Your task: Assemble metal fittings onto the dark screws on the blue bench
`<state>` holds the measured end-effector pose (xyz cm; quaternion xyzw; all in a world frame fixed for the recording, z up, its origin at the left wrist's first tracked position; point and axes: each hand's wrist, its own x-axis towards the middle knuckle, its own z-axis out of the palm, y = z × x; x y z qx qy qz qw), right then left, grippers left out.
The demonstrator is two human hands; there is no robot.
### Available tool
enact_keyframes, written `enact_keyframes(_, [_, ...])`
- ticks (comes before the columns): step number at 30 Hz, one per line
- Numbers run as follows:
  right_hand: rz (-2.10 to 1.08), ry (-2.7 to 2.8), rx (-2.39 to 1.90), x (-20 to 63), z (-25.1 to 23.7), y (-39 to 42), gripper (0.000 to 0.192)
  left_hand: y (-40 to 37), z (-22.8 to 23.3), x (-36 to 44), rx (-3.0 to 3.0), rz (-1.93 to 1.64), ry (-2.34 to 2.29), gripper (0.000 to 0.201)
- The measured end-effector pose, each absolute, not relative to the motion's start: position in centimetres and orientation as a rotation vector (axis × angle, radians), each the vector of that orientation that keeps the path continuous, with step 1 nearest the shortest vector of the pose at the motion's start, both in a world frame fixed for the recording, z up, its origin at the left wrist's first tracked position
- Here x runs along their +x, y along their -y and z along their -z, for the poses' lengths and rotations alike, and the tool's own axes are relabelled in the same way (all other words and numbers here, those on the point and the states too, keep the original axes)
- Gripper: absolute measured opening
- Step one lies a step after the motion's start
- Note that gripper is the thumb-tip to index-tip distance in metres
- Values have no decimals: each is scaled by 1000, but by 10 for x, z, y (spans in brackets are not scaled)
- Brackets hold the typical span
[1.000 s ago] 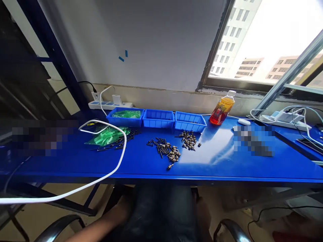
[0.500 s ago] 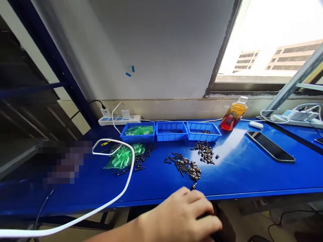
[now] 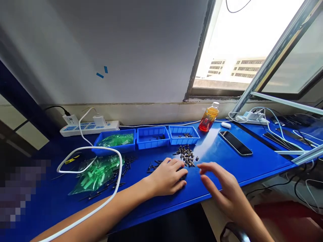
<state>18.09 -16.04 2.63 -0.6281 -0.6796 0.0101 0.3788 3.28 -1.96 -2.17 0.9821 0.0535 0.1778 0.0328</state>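
Observation:
My left hand (image 3: 169,177) rests palm down on the blue table, over the pile of small dark screws (image 3: 152,166). Its fingers are bent and a little apart, and it covers most of that pile. My right hand (image 3: 224,191) hovers at the table's front edge, thumb and forefinger apart with nothing visible between them. Just beyond both hands lies a heap of short screws with metallic fittings (image 3: 186,155), one piece lying loose beside it.
Behind the heaps stand three blue trays: one with a green bag (image 3: 116,139), two with a few dark parts (image 3: 153,143) (image 3: 184,139). Left are a bag of green pieces (image 3: 94,174), long screws and a white cable (image 3: 118,181). A bottle (image 3: 209,117) and phone (image 3: 235,143) are at right.
My view has swung right. My left hand has moved from below the table edge onto the screw pile, and my right hand has come into view.

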Motion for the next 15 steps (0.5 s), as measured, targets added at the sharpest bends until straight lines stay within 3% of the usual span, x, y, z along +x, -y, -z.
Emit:
enact_keyframes(4, [309, 2129, -1195, 166, -10, 88, 10, 11, 25, 27, 2922, -593, -362, 24])
enact_keyframes(8, [460, 2277, -898, 160, 11, 51, 14, 8, 29, 28, 2852, -596, -438, 27])
enact_keyframes(15, [359, 2234, -853, 159, 13, 40, 19, 9, 30, 27, 2748, -647, -464, 32])
